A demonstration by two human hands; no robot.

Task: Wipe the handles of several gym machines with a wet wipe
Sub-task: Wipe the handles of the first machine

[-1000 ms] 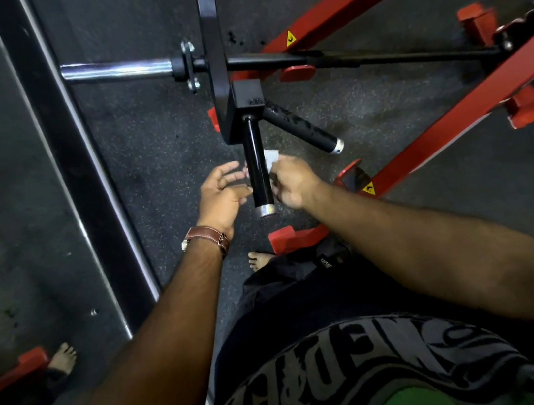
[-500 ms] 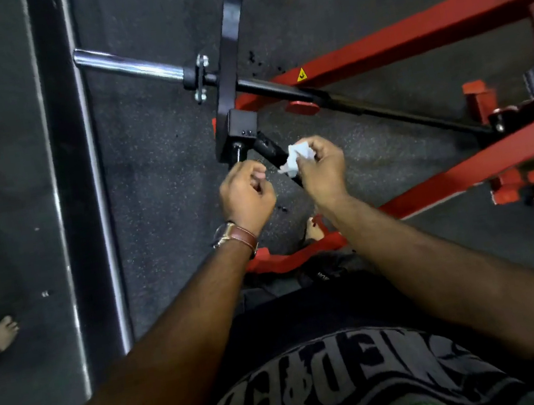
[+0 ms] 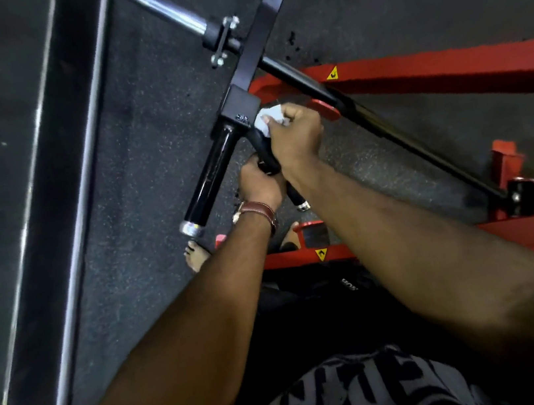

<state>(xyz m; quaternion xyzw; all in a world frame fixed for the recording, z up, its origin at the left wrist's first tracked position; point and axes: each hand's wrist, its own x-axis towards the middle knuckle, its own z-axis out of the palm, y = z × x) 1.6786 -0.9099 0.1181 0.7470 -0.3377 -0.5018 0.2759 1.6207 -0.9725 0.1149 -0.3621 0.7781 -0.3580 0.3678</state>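
While the right hand point(image 3: 295, 135) pinches the crumpled white wet wipe point(image 3: 269, 118) against the top of the angled black handle point(image 3: 265, 154), the left hand point(image 3: 261, 185) wraps that same handle just below it. The grip is dark, ending in a silver cap point(image 3: 302, 204). A second, glossy black handle point(image 3: 208, 180) runs just beside it on the left; the red frame point(image 3: 446, 68) lies to the right.

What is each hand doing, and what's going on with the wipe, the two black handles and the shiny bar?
right hand: gripping the wet wipe against the angled handle
wet wipe: crumpled, pressed near the handle's top
angled handle: held by both hands
left hand: wrapped round the angled handle, lower down
straight handle: untouched, free
chrome bar: bare, no plates
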